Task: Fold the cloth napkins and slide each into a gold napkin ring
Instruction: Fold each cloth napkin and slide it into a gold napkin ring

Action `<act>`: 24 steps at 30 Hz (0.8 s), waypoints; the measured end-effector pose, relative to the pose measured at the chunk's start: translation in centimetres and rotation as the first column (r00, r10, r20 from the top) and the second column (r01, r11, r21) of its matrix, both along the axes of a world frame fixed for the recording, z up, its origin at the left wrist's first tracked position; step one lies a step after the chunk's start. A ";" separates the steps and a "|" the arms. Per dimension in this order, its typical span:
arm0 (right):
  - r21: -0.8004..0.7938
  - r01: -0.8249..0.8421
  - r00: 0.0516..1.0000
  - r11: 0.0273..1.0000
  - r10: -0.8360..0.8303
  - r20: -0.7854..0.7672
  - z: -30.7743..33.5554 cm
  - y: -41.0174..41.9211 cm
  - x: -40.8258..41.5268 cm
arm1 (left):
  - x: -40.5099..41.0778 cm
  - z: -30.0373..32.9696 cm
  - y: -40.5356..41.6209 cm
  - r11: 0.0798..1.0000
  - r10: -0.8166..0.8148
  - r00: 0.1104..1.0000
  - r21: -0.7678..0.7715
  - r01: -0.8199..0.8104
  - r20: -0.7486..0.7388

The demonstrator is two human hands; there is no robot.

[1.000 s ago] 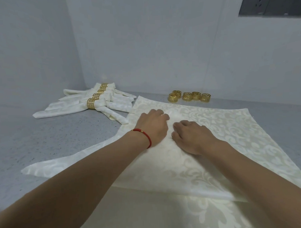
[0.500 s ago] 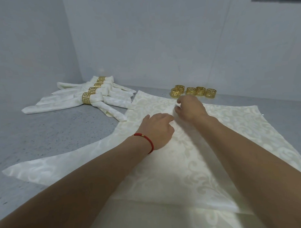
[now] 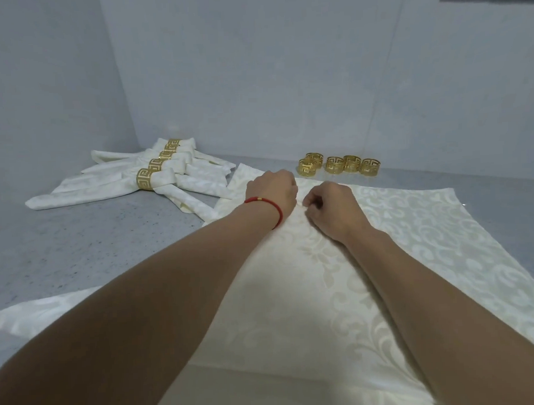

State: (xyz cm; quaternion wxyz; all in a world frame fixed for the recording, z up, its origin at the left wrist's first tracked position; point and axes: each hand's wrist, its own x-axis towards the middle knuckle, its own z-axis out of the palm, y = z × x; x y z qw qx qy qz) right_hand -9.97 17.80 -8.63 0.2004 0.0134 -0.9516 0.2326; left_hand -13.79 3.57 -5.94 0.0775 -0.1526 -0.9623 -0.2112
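Note:
A cream damask napkin (image 3: pixel 412 233) lies spread flat on the grey table, on top of more cream cloth. Near its far edge my left hand (image 3: pixel 271 191), with a red cord at the wrist, rests knuckles-up with fingers curled into the fabric. Right beside it my right hand (image 3: pixel 329 209) pinches a small fold of the napkin between thumb and fingers. Several loose gold napkin rings (image 3: pixel 338 164) stand in a row just beyond both hands.
At the back left lies a pile of folded napkins (image 3: pixel 113 183), each in a gold ring (image 3: pixel 145 178). Grey walls close off the table at the back and left. More cream cloth (image 3: pixel 36 316) hangs toward the near left.
My right hand drew back from the far edge near the rings and now pinches the cloth beside my left hand, which moved forward toward the far edge.

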 end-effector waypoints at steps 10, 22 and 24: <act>-0.225 0.052 0.999 0.973 -0.050 0.015 -0.5 1.1 -0.7 | -0.6 -2.0 2.0 0.993 0.018 0.988 -0.112 -0.036 -0.155; 0.360 -0.055 0.998 0.931 0.054 0.014 0.9 1.3 -0.4 | 2.0 0.1 0.8 0.839 -0.294 0.880 -0.541 0.051 -0.374; 0.380 -0.093 0.995 0.920 0.074 0.064 1.3 1.6 -0.4 | 2.6 -0.1 0.4 0.802 -0.347 0.864 -0.593 0.072 -0.365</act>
